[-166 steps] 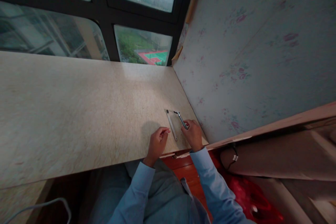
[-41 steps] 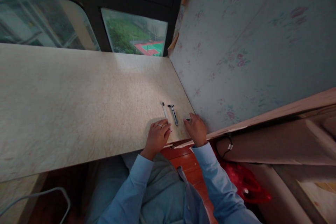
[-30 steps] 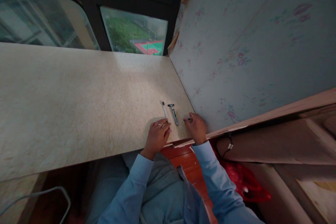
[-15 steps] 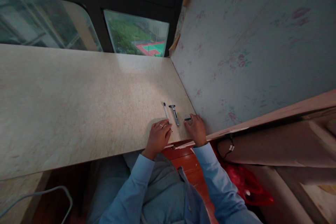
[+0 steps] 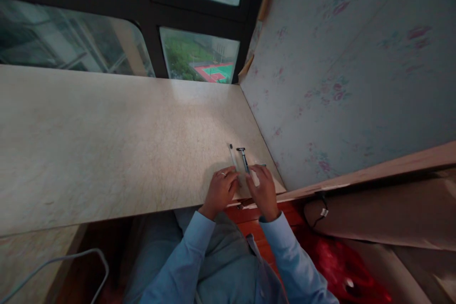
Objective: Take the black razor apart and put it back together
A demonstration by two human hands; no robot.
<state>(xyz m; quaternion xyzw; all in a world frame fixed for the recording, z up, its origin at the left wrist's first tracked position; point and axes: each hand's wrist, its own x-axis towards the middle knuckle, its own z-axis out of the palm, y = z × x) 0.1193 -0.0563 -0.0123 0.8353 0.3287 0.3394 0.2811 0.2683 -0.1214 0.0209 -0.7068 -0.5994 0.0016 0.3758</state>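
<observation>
A white toothbrush (image 5: pixel 232 154) with a dark head lies on the pale countertop, its head pointing toward the window. My left hand (image 5: pixel 221 191) rests at its lower end, fingers curled over the handle and hiding it. Just to the right lies a razor (image 5: pixel 243 156), its head away from me. My right hand (image 5: pixel 264 191) is at the razor's handle end, thumb and fingers apart on that side, and covers the end. A small dark thing (image 5: pixel 263 165) shows only in part behind the right fingers; its kind is unclear.
The countertop (image 5: pixel 124 142) runs far to the left, under a dark-framed window (image 5: pixel 199 54). A flower-patterned wall (image 5: pixel 302 85) rises close on the right. Below the edge are a red bag (image 5: pixel 338 266) and a grey cable (image 5: pixel 71 256).
My right hand has shifted left from the small dark thing to the razor's handle end. My left hand stays by the toothbrush. The whole view has shifted slightly.
</observation>
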